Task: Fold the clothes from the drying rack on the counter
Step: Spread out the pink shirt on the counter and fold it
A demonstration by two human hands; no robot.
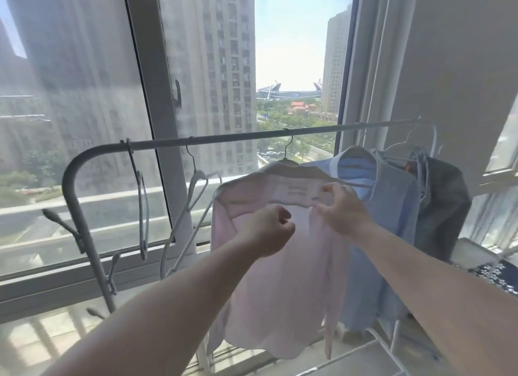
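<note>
Pale pink cloth is nearest to the hands: the pink shirt (280, 263) hangs on its hanger (290, 151) from the rail of the drying rack (224, 137); the left hand (269, 229) is curled at the front just under the collar, and its grip seems to pinch the placket; the right hand (342, 207) pinches the collar; I judge the step is unbuttoning or freeing this shirt; next it must slide off the hanger; behind hang a blue shirt (386, 207) and a grey garment (445, 207); beyond is the window (294, 53).
</note>
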